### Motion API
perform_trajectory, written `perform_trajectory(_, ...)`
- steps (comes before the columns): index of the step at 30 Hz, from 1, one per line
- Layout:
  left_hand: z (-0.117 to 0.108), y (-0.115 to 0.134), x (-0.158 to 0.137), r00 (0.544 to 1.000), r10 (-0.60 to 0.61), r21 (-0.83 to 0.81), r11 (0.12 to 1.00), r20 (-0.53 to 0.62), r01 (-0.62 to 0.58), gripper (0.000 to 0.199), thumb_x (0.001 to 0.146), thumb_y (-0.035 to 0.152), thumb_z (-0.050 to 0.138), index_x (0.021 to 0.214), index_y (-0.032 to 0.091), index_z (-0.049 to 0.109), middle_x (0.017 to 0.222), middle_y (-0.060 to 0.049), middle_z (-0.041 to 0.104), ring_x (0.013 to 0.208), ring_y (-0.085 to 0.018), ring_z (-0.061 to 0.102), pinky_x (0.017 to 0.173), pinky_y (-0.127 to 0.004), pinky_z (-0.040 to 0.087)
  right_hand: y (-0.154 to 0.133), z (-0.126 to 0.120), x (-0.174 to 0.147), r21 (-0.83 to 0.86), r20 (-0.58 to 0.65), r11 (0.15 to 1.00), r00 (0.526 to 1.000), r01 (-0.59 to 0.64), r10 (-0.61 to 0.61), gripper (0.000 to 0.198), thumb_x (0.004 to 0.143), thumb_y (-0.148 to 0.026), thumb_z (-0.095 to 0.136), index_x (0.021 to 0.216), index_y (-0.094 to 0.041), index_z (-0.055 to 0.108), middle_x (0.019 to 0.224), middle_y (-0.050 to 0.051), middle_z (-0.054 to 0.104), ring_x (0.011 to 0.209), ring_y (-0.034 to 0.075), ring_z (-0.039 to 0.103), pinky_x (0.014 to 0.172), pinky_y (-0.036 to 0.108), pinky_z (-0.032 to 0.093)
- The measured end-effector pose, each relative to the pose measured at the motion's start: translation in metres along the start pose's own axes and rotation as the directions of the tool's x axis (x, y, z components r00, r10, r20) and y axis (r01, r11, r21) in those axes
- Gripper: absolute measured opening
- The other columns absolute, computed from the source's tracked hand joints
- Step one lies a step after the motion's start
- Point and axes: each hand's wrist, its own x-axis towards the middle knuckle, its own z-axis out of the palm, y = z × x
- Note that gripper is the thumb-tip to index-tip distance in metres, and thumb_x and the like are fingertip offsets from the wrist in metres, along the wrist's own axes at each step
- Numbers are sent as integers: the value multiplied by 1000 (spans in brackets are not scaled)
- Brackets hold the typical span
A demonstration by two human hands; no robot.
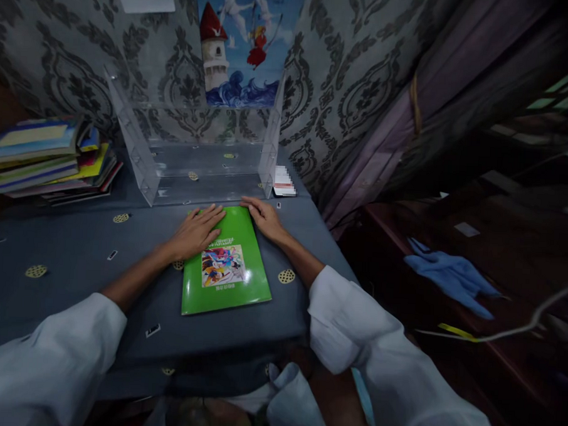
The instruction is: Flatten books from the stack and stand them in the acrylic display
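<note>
A green book point(229, 232) with a colourful picture on its cover lies flat on the cloth-covered table, its printed title upside down to me. My left hand point(198, 232) rests flat on the book's upper left part, fingers stretched out. At the upper right corner, my right hand point(263, 218) touches the book's edge with its fingers extended. Just behind the book stands a clear plastic rack point(205, 187) with see-through side panels. Nothing is gripped in either hand.
A stack of books point(41, 158) sits at the table's left. Beside the rack lies a small white card point(284, 181). A poster point(246, 48) hangs on the patterned wall. On the right, a blue cloth point(451, 273) and a pale cable point(538, 318) lie on a dark red surface.
</note>
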Motion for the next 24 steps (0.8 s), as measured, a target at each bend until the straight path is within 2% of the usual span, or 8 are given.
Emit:
perform_trajectory(3, -7, 3, 6, 998, 29, 12, 999, 50, -30, 56, 102, 34, 32, 156, 21, 36, 164, -9, 33, 153, -24, 27, 123, -51, 20, 1, 0, 3, 17, -22, 1000, 1000, -9, 9, 41, 101, -27, 40, 135, -14, 60, 121, 11, 75, 115, 21, 68, 105, 39, 49)
perform_trajectory(7, -12, 18, 24, 992, 63, -2, 998, 108, -63, 61, 94, 22, 36, 155, 20, 36, 165, -8, 31, 153, -22, 27, 123, -52, 23, 2, 1, 5, 14, -47, 1000, 999, -17, 17, 40, 102, -28, 40, 135, -17, 60, 119, 8, 76, 115, 20, 68, 106, 39, 48)
perform_trajectory(10, -10, 34, 37, 992, 84, -4, 996, 98, -84, 62, 91, 17, 36, 153, 15, 39, 164, -9, 34, 153, -21, 27, 125, -49, 21, 1, 0, 5, 7, -69, 1000, 998, -10, 11, 41, 104, -33, 39, 134, -17, 61, 120, 9, 76, 116, 20, 68, 107, 40, 47)
perform_trajectory(15, -5, 46, 43, 994, 107, 5, 994, 25, -107, 54, 99, 25, 33, 151, 14, 43, 161, -11, 38, 152, -22, 30, 124, -50, 22, 2, 0, 4, -1, -80, 1000, 997, -11, 11, 46, 105, -45, 36, 131, -19, 64, 119, 9, 76, 115, 20, 68, 107, 38, 48)
perform_trajectory(24, -5, 45, 38, 984, 176, -41, 984, 13, -176, 47, 103, 31, 35, 146, 21, 51, 157, -7, 45, 151, -22, 32, 124, -51, 21, 1, -1, 2, 17, -50, 1000, 999, -2, 3, 49, 104, -52, 37, 128, -19, 66, 119, 7, 76, 112, 22, 70, 103, 39, 51)
